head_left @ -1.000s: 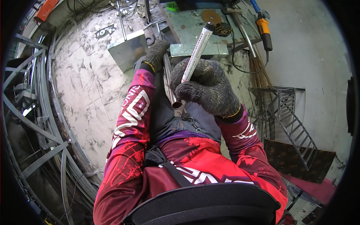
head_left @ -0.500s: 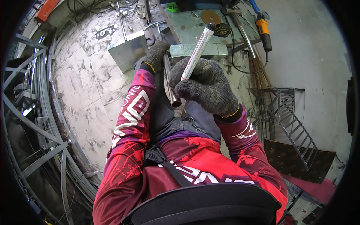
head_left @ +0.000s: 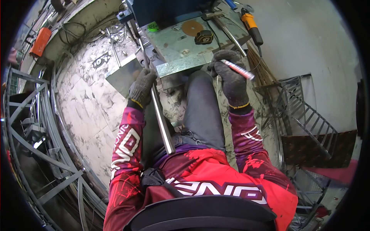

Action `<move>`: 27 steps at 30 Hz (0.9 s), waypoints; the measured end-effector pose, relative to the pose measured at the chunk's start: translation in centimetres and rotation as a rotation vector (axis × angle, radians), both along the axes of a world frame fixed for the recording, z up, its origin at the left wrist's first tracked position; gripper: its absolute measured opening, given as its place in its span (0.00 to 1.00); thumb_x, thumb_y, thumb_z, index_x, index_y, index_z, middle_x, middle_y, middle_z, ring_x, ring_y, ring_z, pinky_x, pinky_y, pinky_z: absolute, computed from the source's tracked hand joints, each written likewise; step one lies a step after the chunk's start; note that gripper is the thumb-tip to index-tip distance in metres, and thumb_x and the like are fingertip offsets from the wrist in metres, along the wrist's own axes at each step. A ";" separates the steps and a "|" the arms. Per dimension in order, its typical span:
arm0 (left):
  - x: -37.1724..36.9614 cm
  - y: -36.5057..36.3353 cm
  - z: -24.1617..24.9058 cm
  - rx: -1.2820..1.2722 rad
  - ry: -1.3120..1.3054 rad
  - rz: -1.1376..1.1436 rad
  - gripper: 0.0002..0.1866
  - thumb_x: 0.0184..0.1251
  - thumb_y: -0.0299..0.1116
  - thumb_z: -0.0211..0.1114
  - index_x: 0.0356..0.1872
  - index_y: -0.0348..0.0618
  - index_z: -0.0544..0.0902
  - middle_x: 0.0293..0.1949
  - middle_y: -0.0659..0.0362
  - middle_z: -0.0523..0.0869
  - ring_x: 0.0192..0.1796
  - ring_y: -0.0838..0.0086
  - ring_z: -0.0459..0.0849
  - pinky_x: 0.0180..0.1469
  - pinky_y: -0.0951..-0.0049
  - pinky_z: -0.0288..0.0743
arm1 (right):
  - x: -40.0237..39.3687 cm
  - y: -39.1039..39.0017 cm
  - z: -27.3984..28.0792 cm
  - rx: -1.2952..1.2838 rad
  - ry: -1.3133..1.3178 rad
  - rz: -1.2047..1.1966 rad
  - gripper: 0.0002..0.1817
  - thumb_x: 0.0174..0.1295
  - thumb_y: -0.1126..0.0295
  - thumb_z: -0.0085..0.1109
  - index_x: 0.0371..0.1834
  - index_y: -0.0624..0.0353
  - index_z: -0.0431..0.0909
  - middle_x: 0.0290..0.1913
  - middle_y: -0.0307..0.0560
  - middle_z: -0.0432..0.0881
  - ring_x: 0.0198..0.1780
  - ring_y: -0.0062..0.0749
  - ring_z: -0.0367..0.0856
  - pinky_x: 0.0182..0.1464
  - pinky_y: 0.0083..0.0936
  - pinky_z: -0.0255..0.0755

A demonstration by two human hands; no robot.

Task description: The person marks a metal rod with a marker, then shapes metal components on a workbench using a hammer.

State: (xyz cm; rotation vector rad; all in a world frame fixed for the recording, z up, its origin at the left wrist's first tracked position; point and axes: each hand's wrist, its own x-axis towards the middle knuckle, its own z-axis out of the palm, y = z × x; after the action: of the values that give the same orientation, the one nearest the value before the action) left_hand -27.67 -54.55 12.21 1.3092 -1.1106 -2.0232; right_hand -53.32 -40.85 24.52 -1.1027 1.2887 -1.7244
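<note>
My left hand [head_left: 142,86], in a dark knitted work glove, is closed around a long shiny metal tube [head_left: 160,119]. The tube slants from beside the metal bench [head_left: 169,46] to its near end just above my lap. My right hand [head_left: 232,79], gloved the same way, is closed on a white marker pen [head_left: 239,70] with red print, near the bench's right front corner. The pen's reddish end points right; its other end is hidden by the fingers. A tape measure [head_left: 203,37] lies on the bench beyond my right hand.
An orange angle grinder [head_left: 251,26], a hammer [head_left: 212,15], a brown disc [head_left: 192,29] and a green round item [head_left: 153,26] are at the bench. A sheet-metal box [head_left: 122,75] stands left of my left hand. Metal bars [head_left: 58,138] line the left; a metal frame [head_left: 308,111] stands right.
The tube has come closer to my body, held by my left hand. My right hand has moved forward and right, and the marker has turned from upright to slanting rightward.
</note>
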 end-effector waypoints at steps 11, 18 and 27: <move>1.5 4.0 1.0 -0.220 0.154 0.202 0.03 0.68 0.29 0.59 0.37 0.43 0.75 0.24 0.62 0.76 0.21 0.76 0.76 0.21 0.72 0.74 | -4.9 -3.3 -7.1 -0.086 0.999 -0.032 0.15 0.67 0.72 0.59 0.56 0.58 0.81 0.54 0.55 0.85 0.56 0.51 0.83 0.59 0.38 0.76; 1.4 4.6 -0.6 -0.289 0.108 0.237 0.05 0.67 0.29 0.60 0.36 0.38 0.79 0.29 0.61 0.81 0.32 0.77 0.78 0.37 0.73 0.74 | -3.2 -3.0 -7.3 -0.050 1.065 -0.015 0.14 0.67 0.70 0.60 0.54 0.58 0.82 0.52 0.54 0.85 0.56 0.48 0.84 0.58 0.37 0.77; 0.9 6.9 1.5 -0.639 -0.290 0.230 0.11 0.73 0.35 0.59 0.37 0.35 0.81 0.33 0.56 0.83 0.35 0.70 0.81 0.42 0.69 0.75 | -4.2 -2.4 -8.1 0.045 0.794 -0.196 0.17 0.64 0.70 0.64 0.55 0.60 0.81 0.50 0.56 0.86 0.49 0.47 0.86 0.53 0.36 0.79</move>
State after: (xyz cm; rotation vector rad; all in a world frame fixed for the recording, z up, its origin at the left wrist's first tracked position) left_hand -26.76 -47.64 13.70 1.3194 -1.4926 -1.1844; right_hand -57.56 -43.21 16.41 -1.7772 1.9441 -1.4067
